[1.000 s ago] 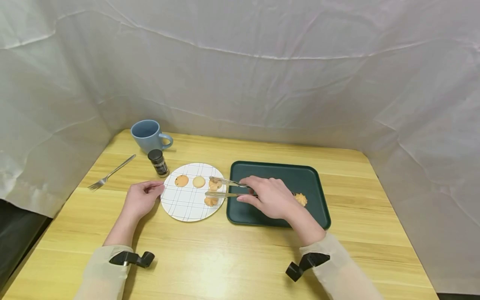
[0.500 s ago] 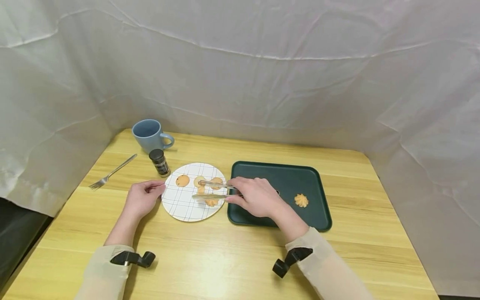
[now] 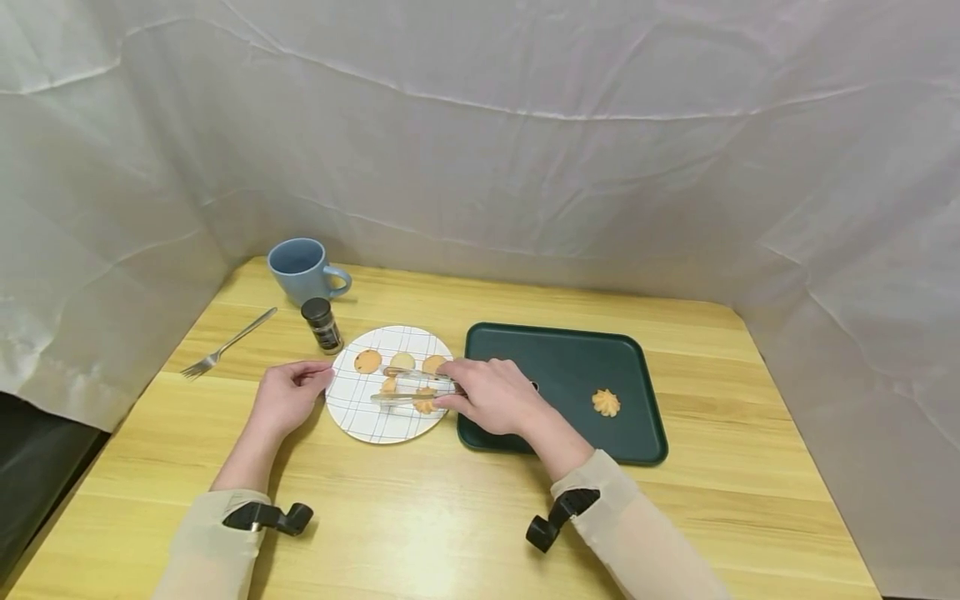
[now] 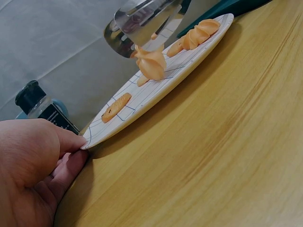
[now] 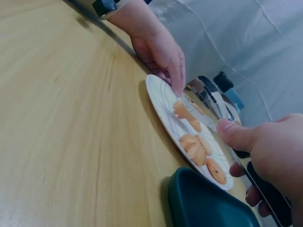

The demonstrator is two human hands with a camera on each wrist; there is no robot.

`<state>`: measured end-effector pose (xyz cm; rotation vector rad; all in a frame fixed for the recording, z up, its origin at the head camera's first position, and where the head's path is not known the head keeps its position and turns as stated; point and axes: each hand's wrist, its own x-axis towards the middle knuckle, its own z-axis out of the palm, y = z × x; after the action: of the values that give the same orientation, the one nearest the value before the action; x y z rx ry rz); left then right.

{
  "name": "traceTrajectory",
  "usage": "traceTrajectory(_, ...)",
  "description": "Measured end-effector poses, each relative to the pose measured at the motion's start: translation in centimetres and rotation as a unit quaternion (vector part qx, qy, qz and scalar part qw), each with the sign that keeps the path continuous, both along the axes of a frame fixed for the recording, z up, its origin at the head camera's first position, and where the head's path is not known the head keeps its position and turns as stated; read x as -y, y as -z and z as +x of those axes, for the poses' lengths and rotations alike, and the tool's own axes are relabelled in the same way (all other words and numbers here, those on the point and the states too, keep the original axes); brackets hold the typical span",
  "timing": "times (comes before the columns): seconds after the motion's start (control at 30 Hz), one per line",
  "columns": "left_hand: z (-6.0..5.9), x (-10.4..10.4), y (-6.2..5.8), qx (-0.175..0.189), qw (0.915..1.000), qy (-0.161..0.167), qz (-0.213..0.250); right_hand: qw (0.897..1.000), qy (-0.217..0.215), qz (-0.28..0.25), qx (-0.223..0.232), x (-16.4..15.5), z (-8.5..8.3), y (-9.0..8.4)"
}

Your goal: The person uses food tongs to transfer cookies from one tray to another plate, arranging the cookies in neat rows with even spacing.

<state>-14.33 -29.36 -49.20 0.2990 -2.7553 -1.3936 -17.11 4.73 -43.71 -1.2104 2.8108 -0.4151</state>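
Observation:
My right hand point(image 3: 491, 396) grips a pair of metal tongs point(image 3: 408, 397), which reach left over the white checked plate point(image 3: 360, 417). Between the tongs' tips is a swirled cookie point(image 4: 150, 64), tilted, low over the plate; whether it touches the plate I cannot tell. My left hand point(image 3: 288, 396) holds the plate's left rim between thumb and fingers. On the plate lie a speckled round cookie point(image 3: 367, 361), a pale round one point(image 3: 402, 361), another round one point(image 3: 433, 364) and a second swirled cookie point(image 3: 425, 402), partly behind the tongs.
Right of the plate is a dark green tray point(image 3: 577, 358) bearing one swirled cookie point(image 3: 606, 402) and something small, mostly covered by my right hand. A black-capped spice jar point(image 3: 322, 325), a blue mug point(image 3: 303, 271) and a fork point(image 3: 228, 343) stand or lie at the left.
My right hand has moved left from over the tray, carrying the tongs and the swirled cookie farther across the plate. The left hand has stayed at the plate's rim.

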Motion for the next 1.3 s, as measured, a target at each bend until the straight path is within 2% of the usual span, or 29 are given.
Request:
traceTrajectory(0.47, 0.0, 0.1, 0.0, 0.005, 1.0000, -0.005, 0.002, 1.000, 0.012, 0.017, 0.020, -0.4, 0.1, 0.6)
traceTrajectory(0.83, 0.0, 0.0, 0.2, -0.001, 1.0000, -0.004, -0.003, 0.999, 0.015, 0.036, 0.010, -0.2, -0.1, 1.0)
traceTrajectory(1.3, -0.1, 0.0, 0.1, 0.002, 1.0000, -0.005, -0.002, 0.999, 0.014, 0.029, 0.018, -0.3, -0.1, 1.2)
